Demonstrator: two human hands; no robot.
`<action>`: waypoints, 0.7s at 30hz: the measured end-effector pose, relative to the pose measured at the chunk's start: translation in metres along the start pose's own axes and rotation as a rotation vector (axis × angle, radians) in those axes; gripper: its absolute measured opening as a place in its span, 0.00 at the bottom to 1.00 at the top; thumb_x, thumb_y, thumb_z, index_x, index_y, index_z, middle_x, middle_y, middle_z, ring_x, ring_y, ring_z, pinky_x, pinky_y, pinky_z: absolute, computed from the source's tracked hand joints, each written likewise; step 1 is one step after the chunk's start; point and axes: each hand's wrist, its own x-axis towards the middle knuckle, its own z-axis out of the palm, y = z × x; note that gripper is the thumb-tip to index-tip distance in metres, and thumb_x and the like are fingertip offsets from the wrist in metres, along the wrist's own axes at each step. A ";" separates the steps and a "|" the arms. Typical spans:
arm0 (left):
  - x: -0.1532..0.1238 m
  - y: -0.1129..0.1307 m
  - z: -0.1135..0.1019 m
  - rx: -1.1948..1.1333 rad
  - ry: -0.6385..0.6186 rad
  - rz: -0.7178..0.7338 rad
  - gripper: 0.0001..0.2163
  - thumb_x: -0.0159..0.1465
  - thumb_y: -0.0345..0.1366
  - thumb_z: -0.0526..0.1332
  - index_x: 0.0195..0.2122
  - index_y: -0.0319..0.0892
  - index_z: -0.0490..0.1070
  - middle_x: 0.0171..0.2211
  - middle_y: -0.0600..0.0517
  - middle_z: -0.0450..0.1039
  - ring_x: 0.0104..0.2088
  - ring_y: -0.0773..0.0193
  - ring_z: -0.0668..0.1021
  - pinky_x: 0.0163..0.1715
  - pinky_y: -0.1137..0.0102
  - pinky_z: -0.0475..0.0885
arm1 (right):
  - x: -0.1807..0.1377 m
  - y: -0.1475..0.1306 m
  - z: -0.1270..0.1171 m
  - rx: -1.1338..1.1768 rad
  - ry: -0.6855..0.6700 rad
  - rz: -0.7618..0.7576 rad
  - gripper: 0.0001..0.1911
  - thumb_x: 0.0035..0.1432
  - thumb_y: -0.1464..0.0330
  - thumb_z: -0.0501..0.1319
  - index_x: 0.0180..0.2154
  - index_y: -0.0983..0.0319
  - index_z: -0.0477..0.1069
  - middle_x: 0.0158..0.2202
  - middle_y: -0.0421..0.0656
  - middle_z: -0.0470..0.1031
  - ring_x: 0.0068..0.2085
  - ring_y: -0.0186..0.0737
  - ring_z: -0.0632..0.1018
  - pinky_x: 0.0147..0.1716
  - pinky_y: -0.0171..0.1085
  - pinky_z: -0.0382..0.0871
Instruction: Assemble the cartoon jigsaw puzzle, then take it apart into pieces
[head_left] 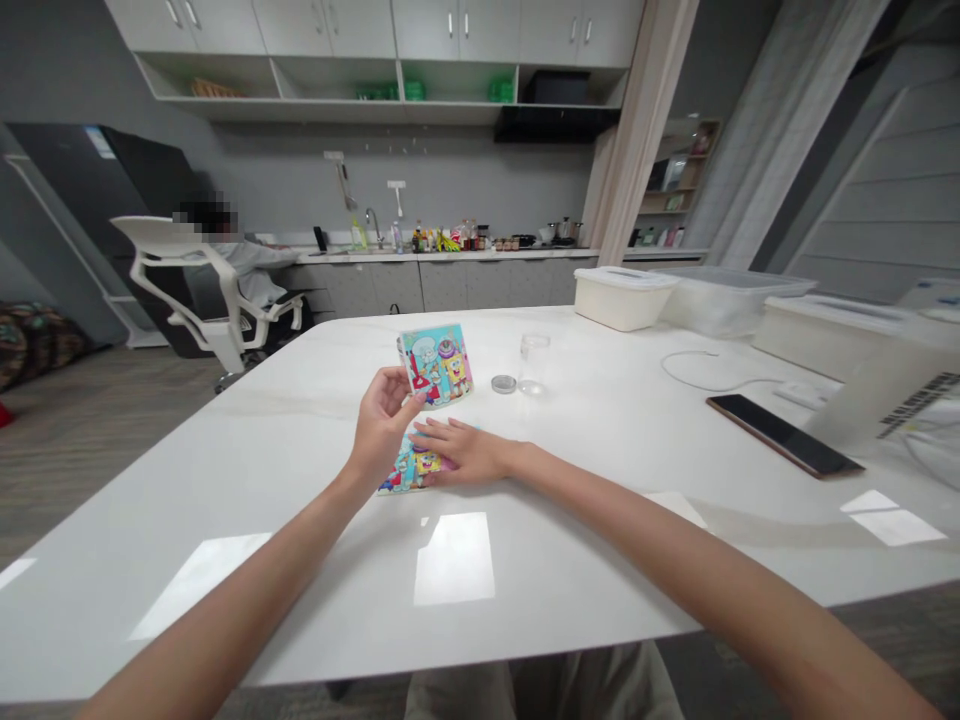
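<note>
My left hand (381, 420) is closed on the left edge of a colourful cartoon picture card (442, 362), with the thumb in front. The card is raised above the table and tilted up towards me. A similar cartoon picture (401, 476) lies flat on the table just below. Across it rests my right hand (471, 455), palm down with fingers stretched out, covering part of the print. Beyond the hands stands a clear jar (534, 362), and a round lid (504, 384) lies to its left.
On the right of the white table (585, 570) are a dark phone (784, 435), a white cable (679, 385) and several plastic storage boxes (624, 298). A pale slip of paper (675, 508) lies near my right forearm. A person (244, 265) sits in a white chair at the back left.
</note>
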 end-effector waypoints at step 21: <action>-0.014 -0.004 0.006 0.418 -0.343 0.215 0.05 0.63 0.32 0.59 0.37 0.42 0.74 0.35 0.50 0.71 0.38 0.63 0.75 0.38 0.68 0.72 | -0.117 0.033 -0.033 -0.245 0.566 0.314 0.33 0.62 0.68 0.53 0.65 0.67 0.46 0.63 0.59 0.59 0.62 0.54 0.65 0.58 0.55 0.63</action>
